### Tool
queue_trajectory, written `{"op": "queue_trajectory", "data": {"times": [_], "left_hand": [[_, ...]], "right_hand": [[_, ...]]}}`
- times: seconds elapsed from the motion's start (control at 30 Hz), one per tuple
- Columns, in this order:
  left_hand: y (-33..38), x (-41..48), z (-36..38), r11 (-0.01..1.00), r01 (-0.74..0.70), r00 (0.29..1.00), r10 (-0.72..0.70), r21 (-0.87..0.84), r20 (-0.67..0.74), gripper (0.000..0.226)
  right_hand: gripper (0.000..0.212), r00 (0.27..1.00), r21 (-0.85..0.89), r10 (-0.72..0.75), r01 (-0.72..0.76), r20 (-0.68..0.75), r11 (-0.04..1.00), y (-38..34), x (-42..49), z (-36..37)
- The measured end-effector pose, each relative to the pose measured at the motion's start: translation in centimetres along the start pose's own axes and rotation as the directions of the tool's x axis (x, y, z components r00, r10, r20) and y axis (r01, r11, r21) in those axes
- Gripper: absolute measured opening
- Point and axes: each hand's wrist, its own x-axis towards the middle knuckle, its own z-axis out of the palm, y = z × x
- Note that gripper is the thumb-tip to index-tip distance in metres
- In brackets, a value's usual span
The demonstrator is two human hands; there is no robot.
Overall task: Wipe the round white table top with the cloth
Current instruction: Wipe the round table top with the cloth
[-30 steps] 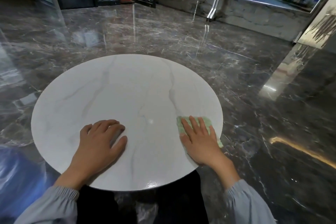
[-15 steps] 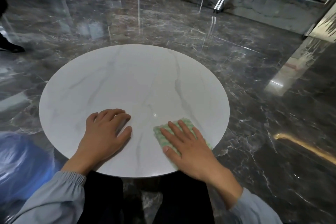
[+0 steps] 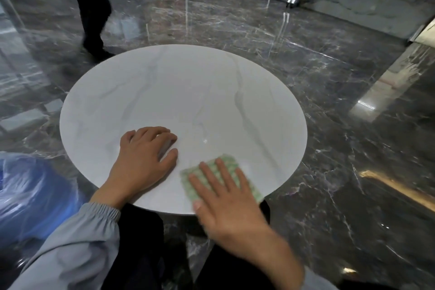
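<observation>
Right hand, fingers straight and spread, presses the cloth at the bench's five o'clock edge; the open top lies toward twelve.

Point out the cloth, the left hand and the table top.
cloth (image 3: 229, 162): head view, green patch between fingertips.
left hand (image 3: 143, 160): head view, back of hand.
table top (image 3: 188, 92): head view, bare middle.

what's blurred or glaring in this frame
Head view: the right hand is motion-smeared toward the wrist, over the green cloth; the left hand looks sharper; a small glint sits on the table top; long light streaks glare off the glossy dark floor.
</observation>
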Motion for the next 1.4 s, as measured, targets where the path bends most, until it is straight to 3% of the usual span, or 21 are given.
{"op": "queue_trajectory", "data": {"times": [0.1, 0.2, 0.4, 0.5, 0.57, 0.73, 0.87, 0.93, 1.1, 1.2, 1.27, 1.4], "left_hand": [[-0.2, 0.1, -0.1, 1.0, 0.006, 1.0, -0.006, -0.02, 0.005, 0.04], [-0.2, 0.2, 0.0, 1.0, 0.008, 1.0, -0.008, -0.028, -0.002, 0.04], [-0.1, 0.0, -0.1, 0.999, -0.002, 1.0, 0.001, -0.041, -0.024, 0.041], [0.0, 0.1, -0.2, 0.999, 0.007, 1.0, -0.008, -0.038, -0.015, 0.041], [0.1, 0.2, -0.2, 0.999, 0.009, 1.0, -0.01, -0.035, -0.008, 0.042], [-0.1, -0.1, 0.0, 0.999, 0.011, 1.0, -0.011, -0.035, -0.009, 0.039], [0.0, 0.0, -0.1, 0.999, 0.016, 1.0, -0.016, -0.038, -0.008, 0.04], [0.1, 0.0, -0.1, 0.998, 0.02, 1.0, -0.021, -0.051, -0.015, 0.041], [0.0, 0.0, -0.1, 0.999, 0.022, 1.0, -0.022, -0.044, -0.004, 0.043], [0.0, 0.1, -0.1, 0.999, 0.02, 1.0, -0.02, -0.038, 0.007, 0.044], [0.0, 0.1, -0.1, 0.999, 0.021, 1.0, -0.021, -0.044, -0.001, 0.043], [-0.2, 0.1, 0.0, 0.998, 0.021, 1.0, -0.022, -0.053, -0.023, 0.043]], "right_hand": [[0.057, 0.997, 0.017, -0.071, 0.071, -0.035, 0.997, -2.3, -0.6, 1.0], [0.056, 0.999, 0.057, -0.053, 0.052, 0.008, 0.997, 0.3, -0.3, -0.7], [0.054, 0.968, 0.029, 0.251, -0.251, 0.023, 0.967, 10.1, 1.3, -3.2], [0.055, 0.949, 0.011, 0.315, -0.315, 0.035, 0.949, 10.5, 2.6, -3.2], [0.056, 0.958, -0.009, 0.282, -0.282, 0.042, 0.959, 8.3, 2.9, -2.6], [0.058, 0.998, 0.016, 0.045, -0.046, 0.052, 0.999, 0.4, 2.3, -1.3], [0.056, 0.998, 0.044, -0.006, 0.003, 0.062, 0.999, 1.1, 2.2, -1.6], [0.056, 0.997, 0.028, 0.043, -0.045, 0.061, 0.999, 4.2, 2.9, -2.2], [0.056, 0.94, 0.008, 0.333, -0.335, 0.072, 0.942, 13.4, 6.2, -4.3], [0.059, 0.916, 0.024, 0.396, -0.398, 0.073, 0.917, 13.9, 7.8, -4.4], [0.06, 0.944, -0.011, 0.321, -0.322, 0.08, 0.947, 11.1, 7.6, -3.5], [0.059, 0.996, 0.001, -0.039, 0.039, 0.086, 0.999, 2.1, 2.8, -1.6]]}}
